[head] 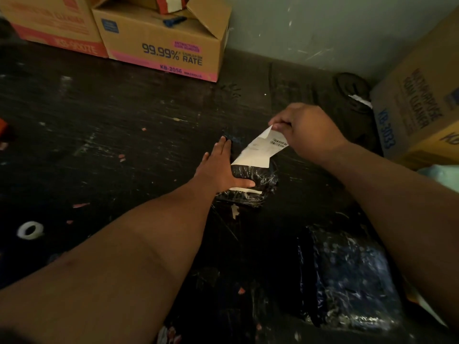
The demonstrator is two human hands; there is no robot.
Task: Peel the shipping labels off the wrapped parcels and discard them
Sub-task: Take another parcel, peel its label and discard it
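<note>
Item: small parcel in black glossy film point(258, 177), dark floor, centre. Left hand point(221, 167) flat, fingers spread, pinning it at 9 o'clock as anchor. Right hand point(305, 130) pinches white paper shipping label point(258, 152), lifting toward 1 o'clock; lower edge apparently still stuck.

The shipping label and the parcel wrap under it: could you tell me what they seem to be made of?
Shipping label: matte white paper, apparently; it curls stiffly as the right hand peels it. Parcel wrap: glossy black plastic film, judging by its crinkled highlights.
</note>
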